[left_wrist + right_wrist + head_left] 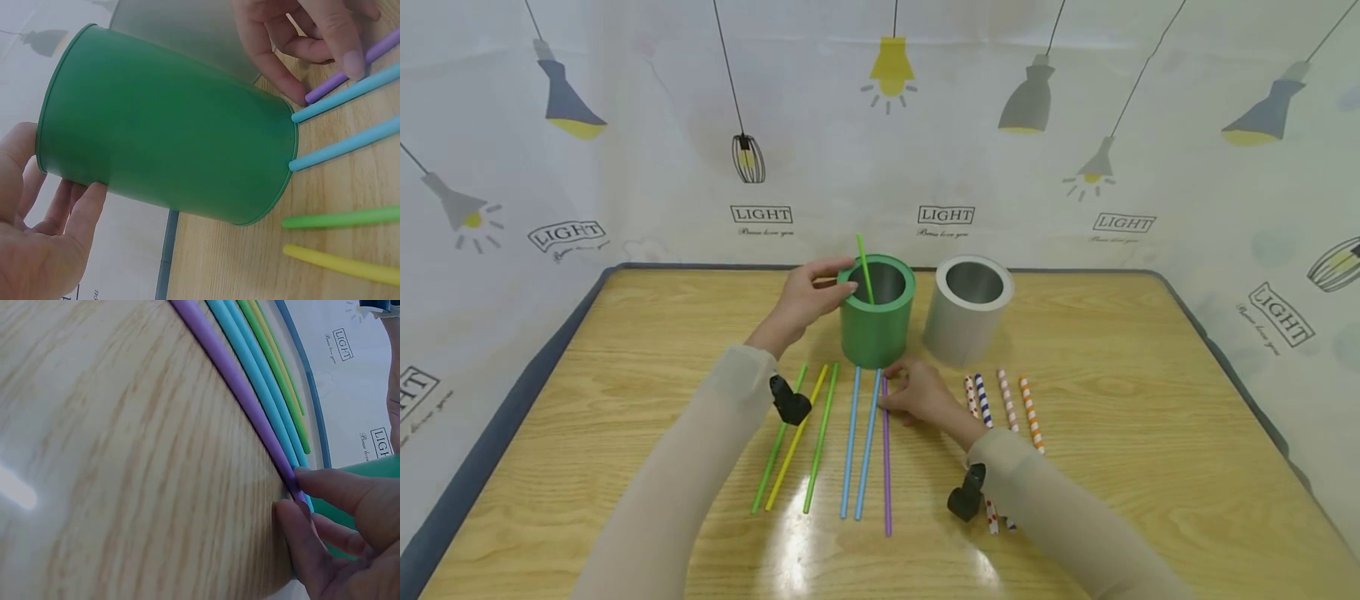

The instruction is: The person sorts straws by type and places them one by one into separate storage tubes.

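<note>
My left hand [805, 302] holds the green cup [877, 333] at its upper left side, thumb and fingers spread along the rim. A light green straw [866, 271] leans inside that cup, its top above the rim. Just in front of the cup, my right hand [921, 392] pinches the far end of a purple straw [887, 475] between thumb and finger. Most of the purple straw stretches toward me along the tabletop, as the right wrist view shows. Two blue straws [851, 442] lie left of it, their far ends close to the cup's base.
Further left lie two green straws [822, 437] and a yellow straw [796, 442]. A white cup [964, 329] stands right of the green one. Several patterned straws [1032, 412] lie at the right, partly under my right forearm. A printed curtain [820, 167] borders the wooden table [1150, 467].
</note>
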The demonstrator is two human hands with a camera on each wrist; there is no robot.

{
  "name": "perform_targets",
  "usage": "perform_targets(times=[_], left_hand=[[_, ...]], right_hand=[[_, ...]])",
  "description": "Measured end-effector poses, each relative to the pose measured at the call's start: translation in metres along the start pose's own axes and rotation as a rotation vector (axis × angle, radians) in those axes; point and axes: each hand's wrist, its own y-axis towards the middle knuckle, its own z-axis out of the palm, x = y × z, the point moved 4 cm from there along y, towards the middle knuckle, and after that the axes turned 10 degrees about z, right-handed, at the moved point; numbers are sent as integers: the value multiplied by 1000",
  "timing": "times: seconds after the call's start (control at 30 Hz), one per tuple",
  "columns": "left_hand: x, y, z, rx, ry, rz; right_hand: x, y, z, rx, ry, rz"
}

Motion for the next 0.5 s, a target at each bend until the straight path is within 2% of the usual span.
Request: perform_targets(times=[0.5], left_hand=[[4,2,0,-18,6,-1]], right_hand=[[1,2,2,7,21,7]])
